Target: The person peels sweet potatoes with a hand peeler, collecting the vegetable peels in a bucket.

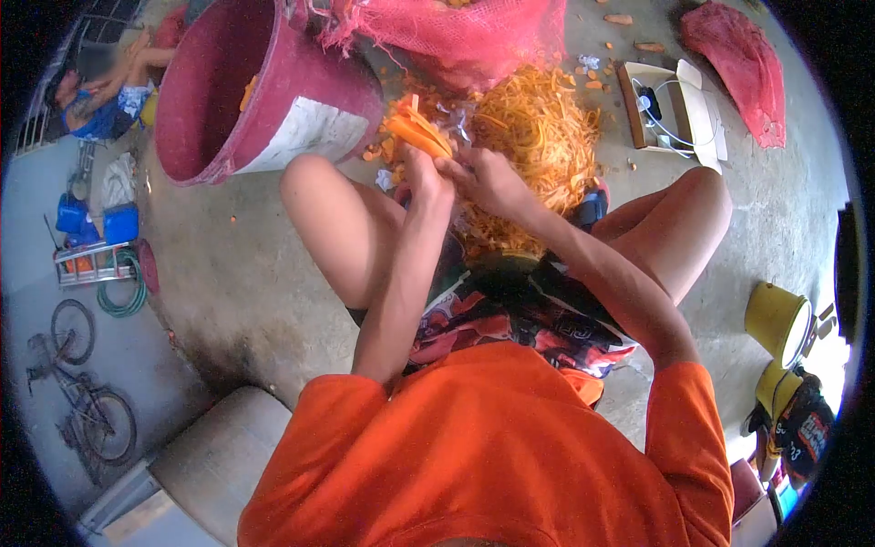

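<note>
My left hand (428, 173) is closed around the lower end of orange carrots (417, 129), which point up and away from me. Close beside it on the right, my right hand (490, 180) has its fingers curled in near the base of the carrots. Whatever sits inside those fingers is too small or hidden to make out. Between my knees and beyond lies a large heap of orange shavings (538, 128). Behind the heap slumps a pink mesh sack (456, 41).
A large maroon tub (342, 96) lies tilted at the left. An open cardboard box (643, 137) with a white cable and a red mesh sack (740, 68) are on the right. Farther out are yellow buckets (773, 321), a bicycle (91, 392) and another person (105, 109).
</note>
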{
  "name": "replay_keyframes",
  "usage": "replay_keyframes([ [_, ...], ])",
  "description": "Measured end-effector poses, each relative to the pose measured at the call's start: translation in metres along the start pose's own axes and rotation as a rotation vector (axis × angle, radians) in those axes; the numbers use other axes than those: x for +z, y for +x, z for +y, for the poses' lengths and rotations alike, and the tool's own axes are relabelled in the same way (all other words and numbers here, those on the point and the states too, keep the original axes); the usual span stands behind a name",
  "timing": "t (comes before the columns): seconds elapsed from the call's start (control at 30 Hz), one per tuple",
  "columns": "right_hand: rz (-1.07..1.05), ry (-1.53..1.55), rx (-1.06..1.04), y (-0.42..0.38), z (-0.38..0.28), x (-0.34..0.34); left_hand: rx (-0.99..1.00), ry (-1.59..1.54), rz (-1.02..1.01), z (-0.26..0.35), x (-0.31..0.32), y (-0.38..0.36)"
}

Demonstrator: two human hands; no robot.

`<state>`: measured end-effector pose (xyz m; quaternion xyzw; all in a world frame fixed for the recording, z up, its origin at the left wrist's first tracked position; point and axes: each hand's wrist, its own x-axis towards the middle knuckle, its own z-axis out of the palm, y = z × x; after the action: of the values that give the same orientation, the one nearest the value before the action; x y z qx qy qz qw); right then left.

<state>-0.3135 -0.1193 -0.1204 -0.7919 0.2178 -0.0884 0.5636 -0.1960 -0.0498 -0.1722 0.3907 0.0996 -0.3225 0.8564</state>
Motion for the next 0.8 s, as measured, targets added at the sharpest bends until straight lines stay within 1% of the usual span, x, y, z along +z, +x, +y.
replay_keyframes([
  [0.03, -0.034, 0.052, 0.049, -0.001, 0.002, 0.003, 0.007, 0.124, 0.032, -0.001, -0.003, 0.005],
  [0.07, -0.028, 0.054, 0.045, -0.001, 0.004, 0.003, 0.008, 0.128, 0.025, -0.003, -0.005, 0.009],
  [0.13, -0.029, 0.014, 0.083, 0.001, 0.003, 0.0, -0.014, 0.147, 0.186, -0.002, 0.002, 0.01],
  [0.17, -0.025, 0.015, 0.077, 0.005, 0.004, -0.005, 0.006, 0.195, 0.159, 0.002, 0.003, 0.013],
  [0.2, -0.054, -0.152, 0.039, 0.01, 0.008, -0.012, 0.011, 0.196, 0.156, 0.002, 0.0, 0.019],
  [0.23, -0.082, -0.319, 0.001, 0.012, -0.004, -0.021, 0.101, 0.566, 0.22, 0.003, -0.001, 0.023],
  [0.27, -0.161, -0.442, 0.089, 0.009, -0.013, -0.039, 0.193, 0.935, 0.285, 0.004, -0.003, 0.026],
  [0.3, -0.14, -0.597, 0.094, 0.012, -0.007, -0.046, 0.383, 1.22, 0.276, 0.011, 0.002, 0.019],
  [0.33, -0.118, -0.753, 0.099, 0.017, 0.007, -0.057, 0.392, 1.217, 0.279, 0.016, -0.001, 0.022],
  [0.4, 0.007, -0.767, -0.088, 0.017, 0.066, -0.079, 0.096, 0.84, 0.306, 0.023, -0.008, 0.032],
  [0.43, 0.012, -0.771, -0.092, 0.023, 0.072, -0.094, 0.082, 0.661, 0.159, 0.034, 0.012, 0.012],
  [0.47, -0.043, -0.72, -0.099, 0.028, 0.073, -0.11, 0.084, 0.657, 0.155, 0.033, 0.012, 0.008],
  [0.5, -0.098, -0.668, -0.107, 0.031, 0.069, -0.121, 0.093, 0.618, -0.033, 0.032, 0.012, 0.008],
  [0.53, -0.097, -0.672, -0.111, 0.032, 0.057, -0.127, 0.101, 0.575, -0.219, 0.034, 0.018, 0.001],
  [0.57, 0.009, -0.51, -0.173, 0.033, 0.044, -0.131, 0.047, 0.585, -0.269, 0.03, 0.026, -0.008],
  [0.6, 0.113, -0.346, -0.233, 0.033, 0.026, -0.135, -0.07, 0.638, -0.177, 0.017, 0.01, -0.001],
  [0.63, 0.105, -0.169, -0.008, 0.028, 0.0, -0.134, -0.14, 0.727, -0.205, 0.013, 0.006, -0.001],
  [0.67, 0.106, -0.174, -0.012, 0.025, -0.008, -0.123, -0.21, 0.815, -0.234, 0.009, 0.004, -0.006],
  [0.7, 0.125, 0.147, 0.019, 0.023, -0.012, -0.112, -0.188, 0.789, -0.264, 0.014, 0.025, -0.027],
  [0.73, 0.138, 0.469, 0.047, 0.021, -0.014, -0.104, -0.155, 0.852, -0.277, 0.01, 0.027, -0.03],
  [0.77, -0.053, 0.509, 0.19, 0.022, -0.016, -0.101, 0.012, 1.009, -0.338, 0.012, 0.039, -0.039],
  [0.8, -0.028, 0.374, -0.017, 0.028, -0.024, -0.093, 0.173, 1.165, -0.393, 0.012, 0.045, -0.046],
])
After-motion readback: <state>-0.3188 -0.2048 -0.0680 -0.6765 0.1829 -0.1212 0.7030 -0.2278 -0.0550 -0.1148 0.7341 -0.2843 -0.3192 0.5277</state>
